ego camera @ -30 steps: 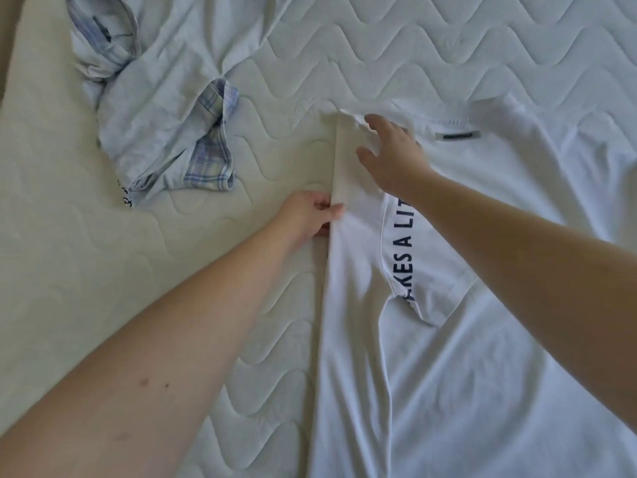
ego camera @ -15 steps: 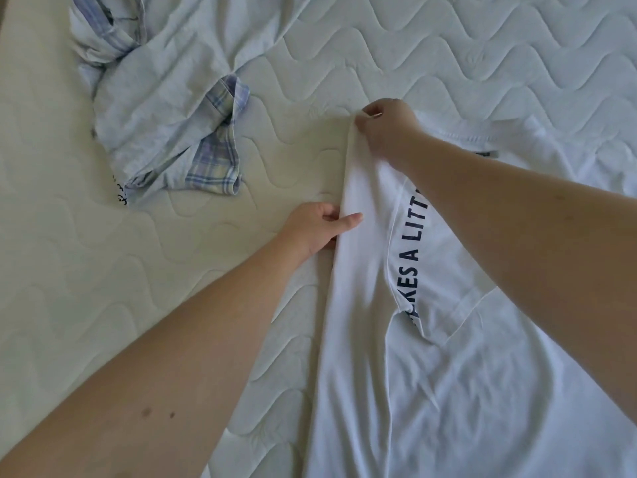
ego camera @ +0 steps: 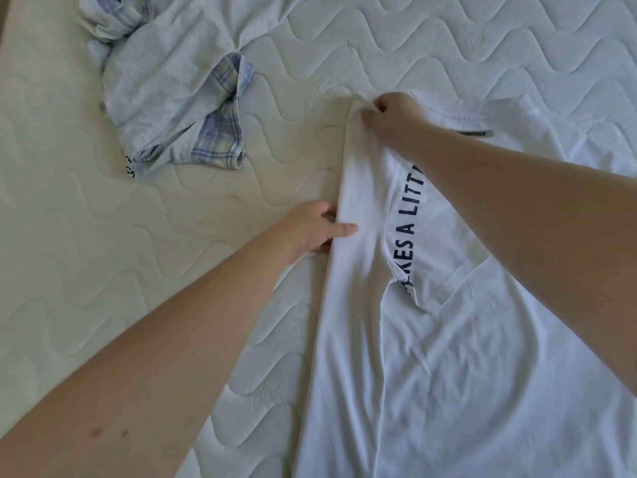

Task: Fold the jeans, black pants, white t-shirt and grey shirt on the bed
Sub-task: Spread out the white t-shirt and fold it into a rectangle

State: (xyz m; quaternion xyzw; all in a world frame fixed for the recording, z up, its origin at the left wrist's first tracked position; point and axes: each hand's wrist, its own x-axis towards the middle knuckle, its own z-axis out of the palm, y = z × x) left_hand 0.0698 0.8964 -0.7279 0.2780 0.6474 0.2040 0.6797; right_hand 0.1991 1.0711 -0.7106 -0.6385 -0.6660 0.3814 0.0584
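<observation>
1. The white t-shirt (ego camera: 465, 357) lies spread on the bed (ego camera: 448, 46), filling the right and lower part of the view, with its left side folded inward along a long vertical crease.
2. The right hand (ego camera: 391, 113) reaches to the top of that fold near the collar; its grip is closed, fingers curled round a pinch of white cloth at the upper corner.
3. The left hand (ego camera: 312, 231) sits lower on the same folded edge, about halfway down the visible crease. Its grip is partly closed: the thumb lies flat on top of the cloth while the fingers tuck under the edge, so the fold is held between them.
4. Dark printed lettering (ego camera: 408, 229) runs along the inner flap, partly covered by the right forearm.
5. A dark neck label (ego camera: 477, 133) shows just beyond the right wrist.
6. The grey shirt (ego camera: 165, 74), with a plaid lining turned out, lies crumpled at the upper left, well apart from the t-shirt.
</observation>
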